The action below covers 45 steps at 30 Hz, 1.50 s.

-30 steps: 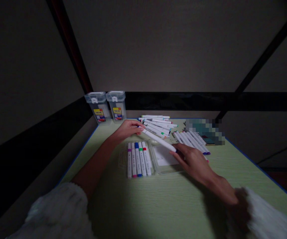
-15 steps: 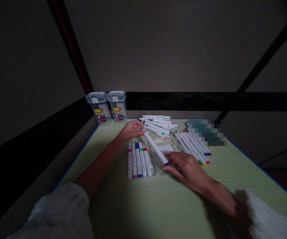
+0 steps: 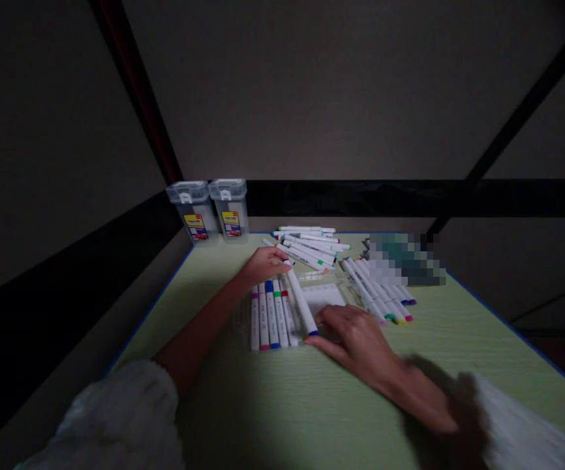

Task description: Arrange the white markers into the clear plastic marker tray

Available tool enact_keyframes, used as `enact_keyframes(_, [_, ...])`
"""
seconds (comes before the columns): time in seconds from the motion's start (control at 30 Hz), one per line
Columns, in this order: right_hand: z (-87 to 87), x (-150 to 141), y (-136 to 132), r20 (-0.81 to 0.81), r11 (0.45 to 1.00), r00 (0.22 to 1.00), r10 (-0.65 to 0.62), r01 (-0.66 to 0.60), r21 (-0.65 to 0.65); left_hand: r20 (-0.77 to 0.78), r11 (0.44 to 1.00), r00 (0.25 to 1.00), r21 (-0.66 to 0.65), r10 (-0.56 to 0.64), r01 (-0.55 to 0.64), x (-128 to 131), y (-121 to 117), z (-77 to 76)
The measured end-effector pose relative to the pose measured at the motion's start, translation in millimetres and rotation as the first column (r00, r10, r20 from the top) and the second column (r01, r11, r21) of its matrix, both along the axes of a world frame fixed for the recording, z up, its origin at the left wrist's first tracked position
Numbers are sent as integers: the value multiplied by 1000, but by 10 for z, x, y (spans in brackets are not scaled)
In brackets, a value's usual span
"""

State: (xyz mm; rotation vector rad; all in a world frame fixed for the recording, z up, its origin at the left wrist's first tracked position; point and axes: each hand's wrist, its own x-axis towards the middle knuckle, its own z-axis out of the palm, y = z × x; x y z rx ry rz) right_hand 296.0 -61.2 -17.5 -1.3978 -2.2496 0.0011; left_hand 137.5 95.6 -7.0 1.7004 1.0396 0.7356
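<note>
Dim interior, pale green table (image 3: 282,405) with blue edging, plain grey-brown wall (image 3: 292,91) behind, 1 dark horizontal band (image 3: 361,198) across it, 1 reddish-dark diagonal strip (image 3: 138,91) at left, corners in deep shadow

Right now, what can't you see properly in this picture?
All in the head view:
- The teal thing at the right: blocky squares cover much of it.
- Small print on the box labels: too small and blurry.
- How many markers are in the back pile: they overlap.
- Some fingers of the right hand: hidden behind the hand itself.
- The rest of the left sleeve: cut off by the bottom edge.
</note>
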Motion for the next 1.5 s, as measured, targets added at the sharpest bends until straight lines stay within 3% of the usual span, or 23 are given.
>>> enact_keyframes(0.17, [-12, -43, 2, -21, 997, 997, -79, 80, 14, -38, 1000, 999, 22, 10, -10, 14, 11, -55])
enact_keyframes(0.5, [-85, -71, 10, 62, 996, 998, 5, 1, -84, -38, 996, 995, 2, -88, 89, 10, -6, -138])
enact_keyframes(0.97, [-82, -83, 16, 88, 991, 996, 35, -23, -129, -13, 997, 997, 0, -75, 75, -3, -55, -136])
enact_keyframes(1.23, [-88, -70, 22, -6, 983, 999, 49, -49, -177, 31, 995, 998, -81, -56, 58, 25, -68, -131])
enact_keyframes(1.5, [-76, -72, 31, -110, 966, 994, 27, -55, -252, 25, 998, 999, -57, -39, 40, 20, -86, -123])
